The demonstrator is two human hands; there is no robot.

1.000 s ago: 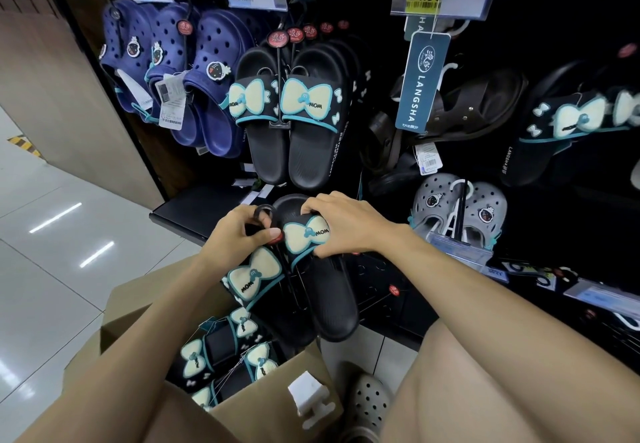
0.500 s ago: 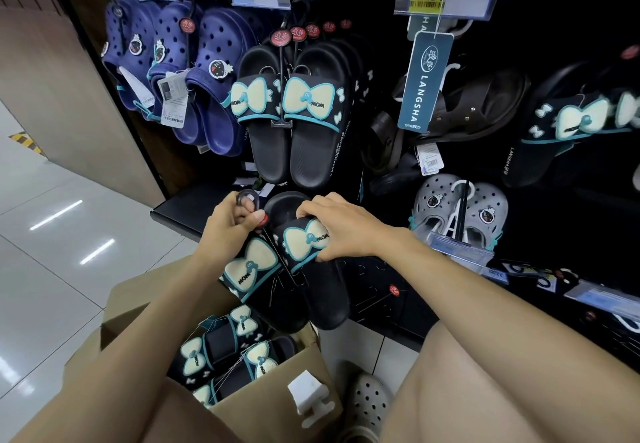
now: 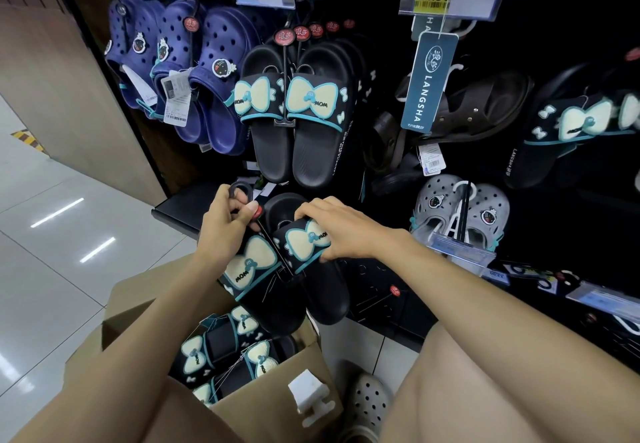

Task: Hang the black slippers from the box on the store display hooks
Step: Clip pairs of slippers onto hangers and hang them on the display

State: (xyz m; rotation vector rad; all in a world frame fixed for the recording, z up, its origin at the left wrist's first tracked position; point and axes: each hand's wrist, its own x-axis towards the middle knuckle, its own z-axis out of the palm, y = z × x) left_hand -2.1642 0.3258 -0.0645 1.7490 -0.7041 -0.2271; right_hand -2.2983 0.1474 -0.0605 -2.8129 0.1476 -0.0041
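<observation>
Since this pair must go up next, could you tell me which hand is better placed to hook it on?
Probably the left hand: it already pinches the black plastic hanger loop; the right hand only steadies the black bow-strapped slipper.

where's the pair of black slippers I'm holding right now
In the head view it sits centre frame: the held pair is between the left hand, pinching its hanger loop, and the right hand, just below the hung black pair and above the cardboard box.

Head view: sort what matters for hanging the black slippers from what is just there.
Job: left hand pinching hanger loop; right hand gripping held black pair; box; hung black pair.
Bystanders: blue clogs; grey clogs; brown sandals.
</observation>
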